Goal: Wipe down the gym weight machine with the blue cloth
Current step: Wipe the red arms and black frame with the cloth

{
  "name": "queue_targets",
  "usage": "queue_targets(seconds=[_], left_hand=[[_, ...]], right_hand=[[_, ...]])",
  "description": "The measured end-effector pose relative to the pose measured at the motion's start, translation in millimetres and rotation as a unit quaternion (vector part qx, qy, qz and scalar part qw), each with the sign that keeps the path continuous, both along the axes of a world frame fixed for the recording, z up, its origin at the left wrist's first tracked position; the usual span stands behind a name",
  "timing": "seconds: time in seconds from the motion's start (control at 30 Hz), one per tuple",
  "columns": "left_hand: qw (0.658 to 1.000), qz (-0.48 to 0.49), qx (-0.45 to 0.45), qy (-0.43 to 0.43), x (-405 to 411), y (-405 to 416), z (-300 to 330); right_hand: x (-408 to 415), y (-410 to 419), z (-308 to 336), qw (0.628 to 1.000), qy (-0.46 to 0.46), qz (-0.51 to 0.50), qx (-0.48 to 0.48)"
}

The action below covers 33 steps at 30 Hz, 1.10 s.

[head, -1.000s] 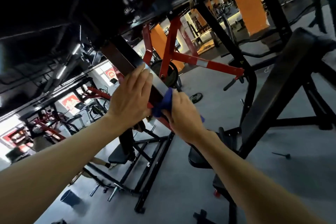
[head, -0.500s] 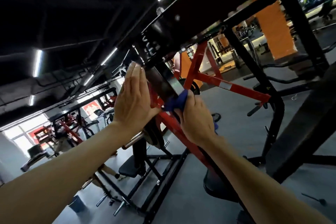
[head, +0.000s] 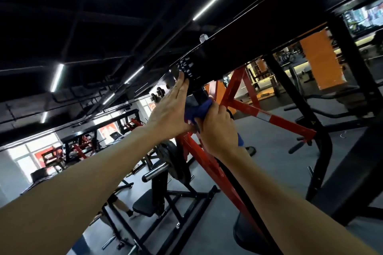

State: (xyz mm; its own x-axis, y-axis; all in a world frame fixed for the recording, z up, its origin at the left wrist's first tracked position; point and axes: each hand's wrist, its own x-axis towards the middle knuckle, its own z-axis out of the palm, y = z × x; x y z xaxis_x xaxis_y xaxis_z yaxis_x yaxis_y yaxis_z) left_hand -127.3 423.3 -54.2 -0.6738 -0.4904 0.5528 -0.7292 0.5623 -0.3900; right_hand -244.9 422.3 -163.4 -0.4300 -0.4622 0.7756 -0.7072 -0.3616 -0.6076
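Hands up at machine: our left hand (head: 169, 109) flat, fingers straight, pressed on black frame beam (head: 238, 47). Our right hand (head: 217, 128) grips blue cloth (head: 196, 111), bunched against black upright under beam, above red arm (head: 209, 163).

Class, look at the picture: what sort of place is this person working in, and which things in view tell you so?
A gym, almost certainly. A weight plate hangs on a red machine arm, a padded seat sits below, and more red-and-black machines stand in the background.
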Motion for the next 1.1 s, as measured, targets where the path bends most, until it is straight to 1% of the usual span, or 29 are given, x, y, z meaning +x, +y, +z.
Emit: queue_targets(seconds=[0.13, 0.23, 0.3, 0.37, 0.4, 0.43, 0.5, 0.53, 0.57, 0.6, 0.63, 0.67, 0.7, 0.73, 0.77, 0.8, 0.83, 0.87, 0.9, 0.93, 0.97, 1.0, 1.1], left_hand=[[0.999, 0.020, 0.003, -0.038, 1.9, 2.2, 3.2], [0.998, 0.025, 0.020, -0.054, 4.8, 3.1, 5.8], [0.998, 0.010, 0.024, -0.052, 7.1, 0.7, 8.7], [0.999, -0.005, 0.021, -0.040, 8.0, -0.2, 10.7], [0.999, -0.010, 0.023, -0.034, 8.1, 0.5, 12.6], [0.999, -0.014, 0.030, -0.032, 8.6, 2.1, 14.9], [0.998, -0.020, 0.044, -0.035, 11.8, 5.7, 20.2], [0.998, -0.028, 0.042, -0.033, 13.4, 7.6, 22.6], [0.998, -0.043, 0.036, -0.024, 14.5, 9.0, 25.0], [0.997, -0.062, 0.034, -0.008, 14.7, 10.2, 27.2], [0.996, -0.082, 0.040, 0.015, 14.2, 11.1, 29.7], [0.992, -0.099, 0.056, 0.049, 12.2, 12.3, 32.1], [0.987, -0.115, 0.070, 0.092, 9.0, 12.4, 34.9], [0.979, -0.131, 0.074, 0.140, 5.4, 12.9, 38.0], [0.970, -0.144, 0.072, 0.185, 1.9, 12.4, 41.3], [0.961, -0.148, 0.071, 0.220, -1.4, 12.3, 44.3], [0.956, -0.143, 0.075, 0.244, -4.3, 12.3, 47.1], [0.953, -0.133, 0.082, 0.258, -7.4, 12.3, 49.1], [0.952, -0.125, 0.087, 0.267, -9.9, 11.0, 50.6], [0.951, -0.121, 0.086, 0.271, -12.0, 9.8, 51.1], [0.952, -0.122, 0.080, 0.269, -14.0, 8.0, 50.8], [0.954, -0.127, 0.071, 0.262, -16.0, 6.5, 49.2], [0.958, -0.151, 0.075, 0.232, -23.4, 3.7, 41.5]], right_hand=[[10.7, -7.4, 53.2, 0.998, -0.014, -0.048, 0.029], [16.9, -2.8, 50.0, 0.998, 0.000, -0.055, -0.005], [14.2, 3.3, 43.5, 1.000, 0.005, -0.025, -0.011], [9.3, 8.9, 38.9, 1.000, -0.008, 0.023, -0.017], [6.6, 14.7, 36.6, 0.998, -0.031, 0.057, -0.017], [4.1, 20.5, 33.0, 0.993, -0.073, 0.090, -0.012], [-5.0, 34.7, 25.1, 0.969, -0.197, 0.147, -0.020], [-9.4, 46.1, 24.0, 0.944, -0.278, 0.178, -0.022], [-12.5, 60.0, 27.5, 0.907, -0.364, 0.211, -0.027], [-14.7, 76.7, 34.8, 0.874, -0.423, 0.231, -0.054], [-16.3, 92.8, 44.6, 0.863, -0.433, 0.237, -0.102], [-17.6, 106.0, 56.8, 0.872, -0.401, 0.225, -0.165], [-18.7, 116.3, 70.8, 0.894, -0.335, 0.193, -0.226], [-20.5, 124.7, 86.0, 0.925, -0.239, 0.136, -0.264], [-24.3, 125.3, 100.1, 0.956, -0.119, 0.048, -0.264], [-31.3, 119.0, 112.0, 0.973, 0.014, -0.047, -0.226], [-40.9, 107.7, 121.1, 0.970, 0.141, -0.136, -0.142], [-51.1, 94.1, 126.1, 0.948, 0.250, -0.194, -0.036], [-59.3, 83.1, 129.9, 0.911, 0.338, -0.230, 0.057], [-66.7, 75.5, 133.4, 0.871, 0.406, -0.250, 0.121], [-71.9, 72.2, 137.2, 0.842, 0.450, -0.253, 0.153], [-75.7, 72.7, 140.9, 0.827, 0.478, -0.246, 0.162], [-91.5, 85.3, 144.9, 0.799, 0.521, -0.254, 0.162]])
